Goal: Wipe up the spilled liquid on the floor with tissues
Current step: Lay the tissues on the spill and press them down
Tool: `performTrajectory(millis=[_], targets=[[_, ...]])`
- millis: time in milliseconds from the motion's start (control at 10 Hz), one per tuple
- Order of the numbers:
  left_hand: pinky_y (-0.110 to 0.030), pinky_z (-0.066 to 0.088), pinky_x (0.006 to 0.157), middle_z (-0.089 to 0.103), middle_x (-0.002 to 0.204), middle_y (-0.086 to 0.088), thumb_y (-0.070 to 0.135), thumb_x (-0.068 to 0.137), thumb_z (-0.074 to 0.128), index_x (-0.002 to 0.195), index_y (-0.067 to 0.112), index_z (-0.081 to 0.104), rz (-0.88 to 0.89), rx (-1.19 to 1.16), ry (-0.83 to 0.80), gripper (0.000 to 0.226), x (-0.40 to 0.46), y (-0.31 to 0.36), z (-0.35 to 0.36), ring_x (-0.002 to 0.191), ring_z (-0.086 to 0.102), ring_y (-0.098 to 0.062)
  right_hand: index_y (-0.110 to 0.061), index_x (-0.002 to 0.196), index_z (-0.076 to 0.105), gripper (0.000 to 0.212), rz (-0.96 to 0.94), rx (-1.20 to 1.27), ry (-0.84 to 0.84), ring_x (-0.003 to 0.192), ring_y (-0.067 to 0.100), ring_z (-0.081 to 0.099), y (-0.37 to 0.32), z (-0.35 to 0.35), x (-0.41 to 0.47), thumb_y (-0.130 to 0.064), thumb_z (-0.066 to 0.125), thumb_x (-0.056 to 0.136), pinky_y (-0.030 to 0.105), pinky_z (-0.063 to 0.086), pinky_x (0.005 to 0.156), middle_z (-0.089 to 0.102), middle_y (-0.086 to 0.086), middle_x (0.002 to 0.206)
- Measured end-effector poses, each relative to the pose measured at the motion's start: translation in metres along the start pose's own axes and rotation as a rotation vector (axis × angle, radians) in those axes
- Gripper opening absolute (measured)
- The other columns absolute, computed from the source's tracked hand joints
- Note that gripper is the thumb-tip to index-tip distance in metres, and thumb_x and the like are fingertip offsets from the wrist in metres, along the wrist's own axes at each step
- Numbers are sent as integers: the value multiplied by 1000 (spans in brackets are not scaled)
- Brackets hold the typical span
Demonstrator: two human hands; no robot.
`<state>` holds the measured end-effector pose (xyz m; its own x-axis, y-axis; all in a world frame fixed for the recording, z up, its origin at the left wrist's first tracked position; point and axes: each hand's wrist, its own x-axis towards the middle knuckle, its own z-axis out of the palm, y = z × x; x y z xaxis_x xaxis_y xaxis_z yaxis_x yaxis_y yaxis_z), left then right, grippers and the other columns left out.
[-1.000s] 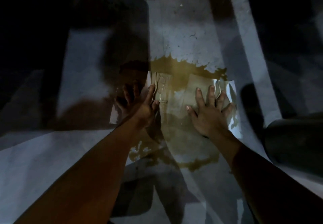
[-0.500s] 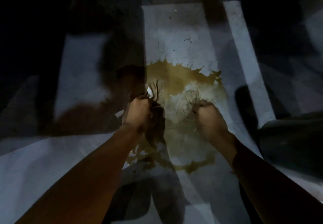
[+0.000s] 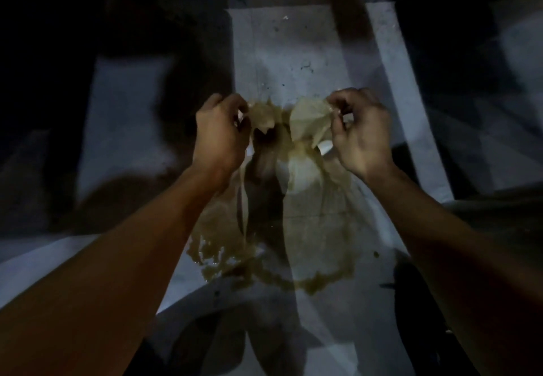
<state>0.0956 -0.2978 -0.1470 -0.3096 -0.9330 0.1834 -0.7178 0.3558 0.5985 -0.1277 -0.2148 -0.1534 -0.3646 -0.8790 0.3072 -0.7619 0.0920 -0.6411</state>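
Observation:
A brown puddle of spilled liquid (image 3: 317,234) spreads over the pale floor (image 3: 293,52) below my arms, with a ragged wet edge at the near side. My left hand (image 3: 219,137) is shut on a soaked, brown-stained tissue (image 3: 263,117), bunched up above the puddle. My right hand (image 3: 360,137) pinches a second wet tissue (image 3: 308,123), crumpled and hanging from its fingers. Both tissues are lifted off the floor and nearly touch each other between my hands.
The floor is dimly lit, with dark shadows at the left and along the top. A dark rounded object (image 3: 499,223) lies at the right edge beside my right forearm. A small brown droplet (image 3: 376,254) sits right of the puddle.
My hands were first flat on the spread tissues, then bunched them into fists on the floor. Now both hands have risen with the soaked tissues, leaving the puddle thinner.

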Motion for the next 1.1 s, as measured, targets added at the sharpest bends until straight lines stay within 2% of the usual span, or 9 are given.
performTrajectory(millis=[200, 300, 400, 500, 700, 800, 900, 1000, 1100], targets=[[-32, 50, 65, 72, 96, -10, 23, 84, 76, 95, 13, 73, -270, 130, -405, 14, -25, -29, 11, 80, 66, -21, -16, 107, 69, 21, 285, -473, -632, 107, 33, 63, 22, 19, -30, -28, 62, 90, 32, 48, 79, 66, 12, 113], [-33, 44, 66, 67, 97, -12, 39, 82, 76, 97, 9, 69, -209, 189, -340, 34, -25, -37, 4, 91, 64, -27, -21, 110, 62, 29, 267, -636, -550, 119, 38, 46, 20, 11, -36, -41, 54, 89, 40, 44, 84, 55, 14, 124], [-37, 45, 90, 58, 123, -10, 37, 82, 67, 112, 19, 65, 31, 294, -319, 35, -10, -37, 7, 118, 52, -30, -19, 125, 56, 44, 152, -618, -471, 123, 41, 44, 15, 20, -23, -37, 51, 86, 46, 50, 92, 49, 17, 131], [-46, 51, 99, 62, 126, -5, 30, 77, 80, 119, 24, 69, 60, 332, -630, 44, -4, -29, 22, 114, 60, -29, -14, 123, 66, 35, 168, -638, -653, 119, 40, 58, 7, 38, -16, -15, 54, 91, 43, 50, 98, 61, 17, 130], [-37, 59, 85, 73, 104, -9, 23, 86, 73, 105, 18, 75, 31, 395, -539, 20, -16, -39, 33, 96, 69, -26, -15, 141, 53, 44, 52, -624, -670, 125, 35, 50, 19, 38, -36, -11, 50, 97, 41, 47, 97, 55, 13, 135], [-18, 56, 69, 71, 102, -15, 8, 91, 62, 107, 0, 72, -88, 187, -403, 20, -6, -41, 25, 87, 72, -14, -17, 109, 64, 19, 71, -632, -664, 100, 29, 61, 35, 26, -16, -15, 47, 102, 34, 51, 85, 64, 10, 106], [-20, 50, 77, 72, 107, -15, 13, 87, 67, 107, 10, 74, -105, 182, -310, 21, 11, -37, 17, 100, 67, -31, -19, 125, 58, 35, 95, -477, -421, 98, 35, 63, 47, 27, 4, -6, 53, 93, 42, 56, 84, 67, 13, 107], [-18, 48, 87, 65, 125, -17, 16, 93, 62, 124, 9, 66, -161, 128, -449, 32, 20, -40, 20, 114, 62, -34, -14, 134, 53, 43, 96, -538, -522, 104, 39, 63, 39, 32, 6, -5, 53, 92, 45, 55, 89, 66, 16, 118], [-37, 47, 104, 57, 137, -19, 15, 88, 70, 138, 11, 55, -150, 251, -614, 53, 15, -40, 32, 121, 57, -37, -16, 129, 58, 35, 141, -619, -631, 127, 38, 48, 21, 45, -14, -17, 52, 95, 46, 41, 106, 55, 10, 137]])
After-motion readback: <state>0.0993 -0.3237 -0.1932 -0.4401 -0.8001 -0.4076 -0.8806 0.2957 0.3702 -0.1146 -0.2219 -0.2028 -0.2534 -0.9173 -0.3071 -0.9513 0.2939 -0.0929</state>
